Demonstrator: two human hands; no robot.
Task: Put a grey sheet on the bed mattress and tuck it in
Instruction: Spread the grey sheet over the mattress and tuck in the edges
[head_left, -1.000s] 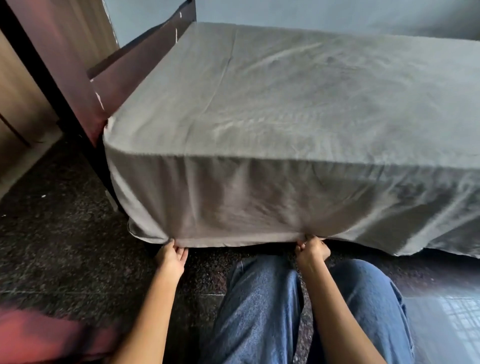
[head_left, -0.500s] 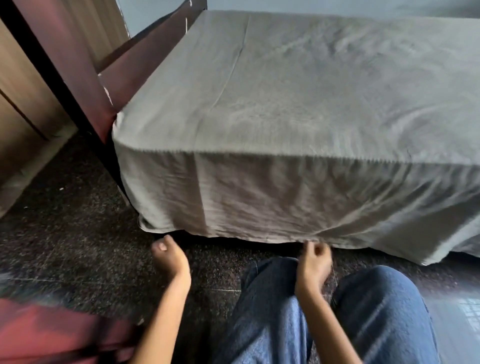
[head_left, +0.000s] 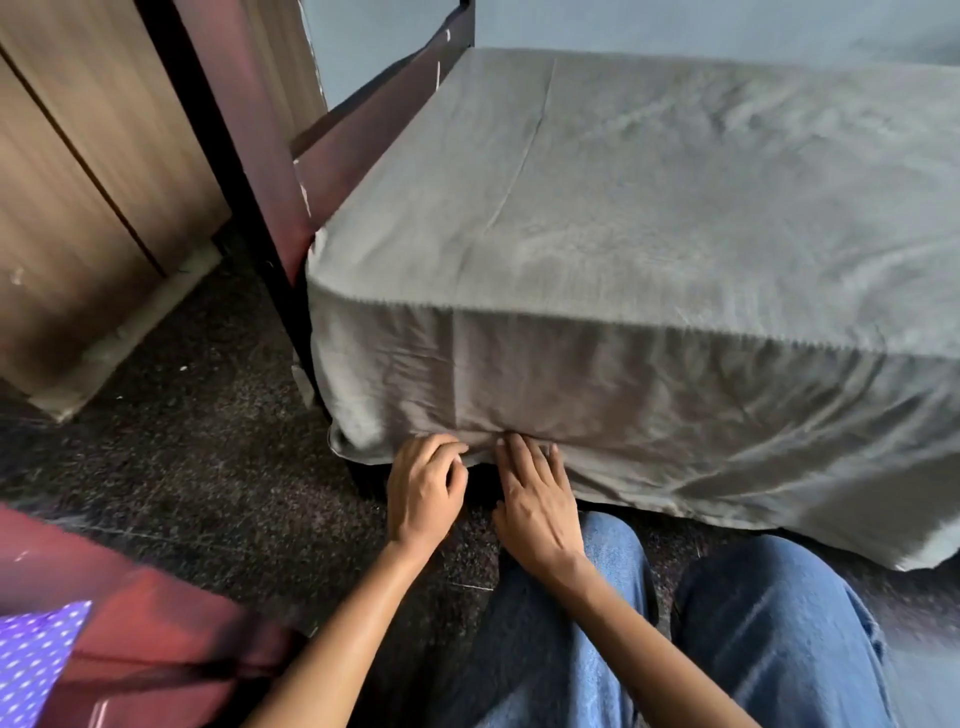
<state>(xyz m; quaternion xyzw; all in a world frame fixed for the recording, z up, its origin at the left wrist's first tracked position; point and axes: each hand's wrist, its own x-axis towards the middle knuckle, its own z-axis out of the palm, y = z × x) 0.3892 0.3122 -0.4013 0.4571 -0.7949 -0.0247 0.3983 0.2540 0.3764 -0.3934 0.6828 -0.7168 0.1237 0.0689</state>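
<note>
A grey sheet (head_left: 649, 218) covers the top of the bed mattress and hangs down its near side to just above the floor. Both hands are side by side at the sheet's lower hem, near the bed's left corner. My left hand (head_left: 423, 486) has its fingers curled, and the fingertips pinch the hem. My right hand (head_left: 537, 499) lies flat with straight fingers that press the hanging cloth toward the bed. The mattress itself is hidden under the sheet.
A dark red bed frame (head_left: 332, 150) stands at the bed's left end. A wooden wardrobe (head_left: 78, 197) is at far left. The floor (head_left: 197, 457) is dark speckled stone. My knees in blue jeans (head_left: 769, 639) are in front. A red and purple object (head_left: 104, 649) lies at lower left.
Both hands have come together toward the left part of the hem. The left hand went from off the sheet to pinching it; the right hand flattened onto the cloth. The view shifted right.
</note>
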